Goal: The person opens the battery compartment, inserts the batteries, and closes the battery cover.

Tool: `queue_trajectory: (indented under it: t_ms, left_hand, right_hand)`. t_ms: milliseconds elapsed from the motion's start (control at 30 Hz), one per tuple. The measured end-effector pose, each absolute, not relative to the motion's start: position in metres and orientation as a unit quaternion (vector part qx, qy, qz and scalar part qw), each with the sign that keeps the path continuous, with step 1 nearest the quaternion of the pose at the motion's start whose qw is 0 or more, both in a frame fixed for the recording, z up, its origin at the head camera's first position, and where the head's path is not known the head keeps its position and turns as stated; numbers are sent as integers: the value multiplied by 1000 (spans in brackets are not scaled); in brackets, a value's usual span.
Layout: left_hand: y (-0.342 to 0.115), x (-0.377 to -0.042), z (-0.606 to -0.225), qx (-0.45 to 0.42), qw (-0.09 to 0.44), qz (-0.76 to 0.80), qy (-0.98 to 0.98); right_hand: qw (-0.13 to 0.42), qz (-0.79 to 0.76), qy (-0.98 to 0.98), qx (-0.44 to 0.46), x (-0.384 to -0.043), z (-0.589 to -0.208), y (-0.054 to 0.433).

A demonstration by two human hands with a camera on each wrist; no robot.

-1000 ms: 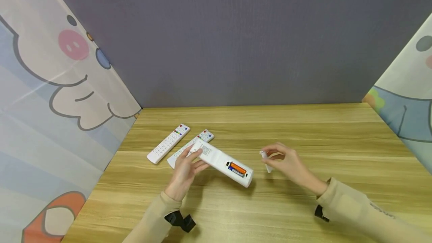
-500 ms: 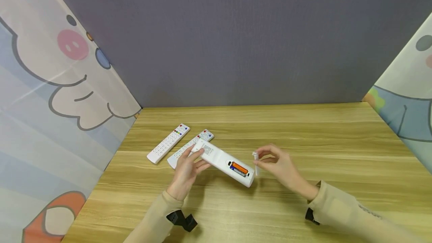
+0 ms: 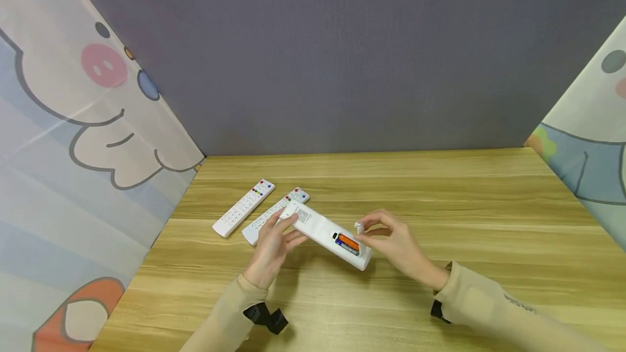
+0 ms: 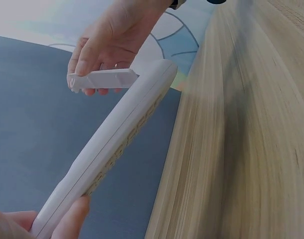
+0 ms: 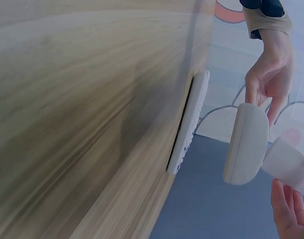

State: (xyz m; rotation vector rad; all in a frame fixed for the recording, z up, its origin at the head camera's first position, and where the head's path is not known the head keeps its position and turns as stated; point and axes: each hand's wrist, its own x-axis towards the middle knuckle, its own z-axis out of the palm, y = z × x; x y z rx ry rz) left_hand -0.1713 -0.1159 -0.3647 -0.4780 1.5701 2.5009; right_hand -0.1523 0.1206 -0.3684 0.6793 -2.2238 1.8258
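My left hand [image 3: 268, 251] grips one end of a white remote control [image 3: 318, 230], held above the table with its back facing up. Its battery compartment is uncovered and holds an orange battery [image 3: 349, 242] and a blue-and-silver battery [image 3: 346, 249]. Between thumb and fingers, my right hand [image 3: 391, 238] pinches a white battery cover [image 3: 360, 229]. That cover [image 4: 104, 79] stands on edge at the compartment end of the remote control in the left wrist view. Whether the two are hooked together I cannot tell.
Two more white remote controls lie buttons up on the wooden table [image 3: 440, 189]: one at the left [image 3: 244, 208], and another remote control [image 3: 299, 196] partly behind the held one. A grey panel [image 3: 367, 58] rises along the table's back edge. Printed curtains [image 3: 49, 178] hang at the sides.
My right hand has brought the battery cover leftward, from apart from the remote control to over its compartment end. The left hand and its remote control have shifted only slightly right.
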Motion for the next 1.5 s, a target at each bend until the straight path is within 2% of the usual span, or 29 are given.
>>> queue_trajectory:
  t_ms: [667,933,1267,1500]
  left_hand:
    - [-112,-172,-361,-155,77,836,521]
    - [-112,-172,-359,-154,79,834,523]
    - [-112,-172,-360,-156,82,835,522]
    - [-111,-172,-360,-162,83,835,520]
  right_hand:
    - [175,527,-758,342,-157,-372,113]
    - [160,521,-764,347,-158,-371,111]
    - [152,523,-765,343,-147,-341,107]
    - [148,525,-764,344,-146,-340,107]
